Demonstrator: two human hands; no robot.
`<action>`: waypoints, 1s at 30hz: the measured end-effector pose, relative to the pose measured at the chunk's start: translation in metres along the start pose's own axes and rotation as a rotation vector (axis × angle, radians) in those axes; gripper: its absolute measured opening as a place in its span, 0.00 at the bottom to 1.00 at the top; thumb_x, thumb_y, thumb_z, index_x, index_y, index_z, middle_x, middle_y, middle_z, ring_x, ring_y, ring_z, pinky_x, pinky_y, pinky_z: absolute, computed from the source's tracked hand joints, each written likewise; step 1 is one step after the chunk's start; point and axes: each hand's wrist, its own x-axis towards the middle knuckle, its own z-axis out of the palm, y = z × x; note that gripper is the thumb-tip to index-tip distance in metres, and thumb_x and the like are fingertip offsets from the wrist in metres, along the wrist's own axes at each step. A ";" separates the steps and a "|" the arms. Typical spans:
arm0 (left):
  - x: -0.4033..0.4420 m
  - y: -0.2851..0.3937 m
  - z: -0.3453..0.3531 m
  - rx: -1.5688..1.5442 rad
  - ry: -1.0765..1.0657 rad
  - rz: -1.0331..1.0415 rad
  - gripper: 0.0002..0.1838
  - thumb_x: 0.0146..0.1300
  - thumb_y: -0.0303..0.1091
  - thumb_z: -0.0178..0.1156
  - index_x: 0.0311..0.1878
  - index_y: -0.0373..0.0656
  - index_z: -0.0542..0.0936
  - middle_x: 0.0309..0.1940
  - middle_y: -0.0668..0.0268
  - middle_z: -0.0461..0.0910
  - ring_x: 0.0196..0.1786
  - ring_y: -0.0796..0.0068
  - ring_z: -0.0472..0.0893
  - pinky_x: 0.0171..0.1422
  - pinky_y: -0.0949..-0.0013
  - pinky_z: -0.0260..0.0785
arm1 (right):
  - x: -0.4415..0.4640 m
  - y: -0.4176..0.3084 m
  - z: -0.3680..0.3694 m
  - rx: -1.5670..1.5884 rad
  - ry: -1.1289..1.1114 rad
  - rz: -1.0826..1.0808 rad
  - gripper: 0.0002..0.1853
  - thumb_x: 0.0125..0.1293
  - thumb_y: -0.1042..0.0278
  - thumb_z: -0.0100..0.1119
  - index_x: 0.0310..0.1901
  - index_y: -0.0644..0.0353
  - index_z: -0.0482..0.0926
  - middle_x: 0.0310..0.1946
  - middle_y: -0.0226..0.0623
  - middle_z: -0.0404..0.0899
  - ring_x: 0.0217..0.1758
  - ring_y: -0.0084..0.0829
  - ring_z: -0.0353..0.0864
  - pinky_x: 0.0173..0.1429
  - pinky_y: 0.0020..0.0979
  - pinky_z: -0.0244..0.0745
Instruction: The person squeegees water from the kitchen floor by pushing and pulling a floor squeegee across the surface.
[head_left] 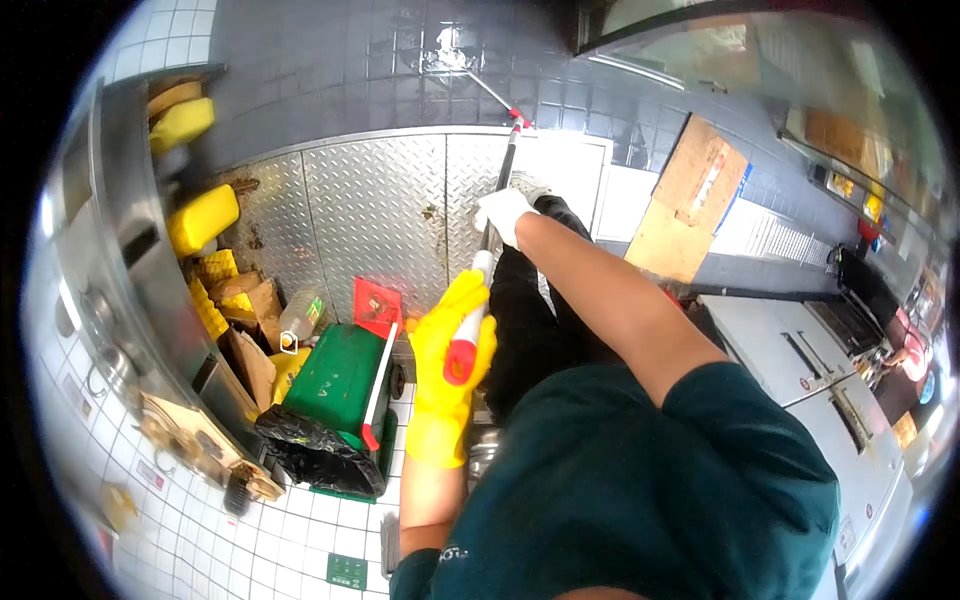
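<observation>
A long-handled floor squeegee [509, 160] stretches away from me, its thin white blade bar [492, 92] touching the wet dark tiles beyond the metal plates. My left hand [445, 345], in a yellow rubber glove, is wrapped round the white and red grip at the near end of the pole. Farther down the shaft, my right hand [507, 214] in a white glove is closed round the dark part of the pole. White suds or water [445, 55] lie on the tiles near the blade's far end.
Diamond-plate metal panels [375, 215] cover the floor ahead. At left stand a green bin [335, 375] with a black bag, a red dustpan [378, 305], cardboard and yellow containers [203, 220]. Flattened cardboard [690, 200] lies at right, near white cabinets [770, 345]. A person [908, 350] is at far right.
</observation>
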 end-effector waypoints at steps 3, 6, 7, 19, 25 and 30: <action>0.002 0.018 0.004 -0.004 0.024 0.072 0.20 0.56 0.18 0.67 0.53 0.37 0.85 0.58 0.46 0.85 0.66 0.46 0.83 0.73 0.55 0.71 | -0.041 -0.045 0.003 0.007 0.020 -0.003 0.06 0.71 0.77 0.59 0.37 0.70 0.79 0.25 0.41 0.80 0.24 0.35 0.81 0.28 0.38 0.80; 0.032 0.004 0.031 -0.084 0.085 0.134 0.21 0.54 0.17 0.69 0.53 0.36 0.85 0.58 0.46 0.84 0.66 0.45 0.82 0.72 0.55 0.71 | -0.011 -0.103 -0.020 -0.329 0.100 -0.053 0.09 0.72 0.73 0.56 0.34 0.68 0.81 0.29 0.42 0.83 0.26 0.36 0.83 0.35 0.40 0.82; 0.047 -0.006 0.046 -0.121 0.124 0.189 0.21 0.54 0.17 0.69 0.53 0.36 0.85 0.58 0.46 0.84 0.66 0.46 0.82 0.72 0.55 0.72 | -0.009 -0.131 -0.019 -0.608 0.199 -0.110 0.10 0.72 0.70 0.58 0.37 0.68 0.81 0.30 0.45 0.83 0.30 0.36 0.85 0.38 0.42 0.82; 0.016 -0.020 -0.011 0.021 0.267 -0.088 0.18 0.56 0.17 0.67 0.51 0.35 0.86 0.54 0.49 0.87 0.63 0.47 0.85 0.72 0.55 0.72 | 0.131 0.024 0.035 -1.599 -0.219 -0.315 0.11 0.69 0.70 0.60 0.46 0.60 0.90 0.42 0.42 0.91 0.45 0.43 0.91 0.46 0.41 0.86; -0.040 0.011 -0.041 0.131 0.462 -0.272 0.15 0.58 0.20 0.68 0.50 0.36 0.86 0.54 0.49 0.87 0.60 0.50 0.86 0.71 0.56 0.73 | 0.039 0.075 0.124 -1.982 -0.823 -0.726 0.11 0.70 0.72 0.57 0.41 0.72 0.85 0.29 0.47 0.87 0.31 0.38 0.91 0.32 0.39 0.84; -0.048 0.015 -0.041 0.209 0.468 -0.140 0.14 0.59 0.23 0.69 0.50 0.34 0.87 0.53 0.47 0.88 0.61 0.48 0.86 0.71 0.54 0.73 | -0.021 0.025 0.131 -0.559 -0.362 0.052 0.05 0.70 0.79 0.55 0.41 0.70 0.80 0.26 0.48 0.82 0.26 0.41 0.86 0.31 0.43 0.82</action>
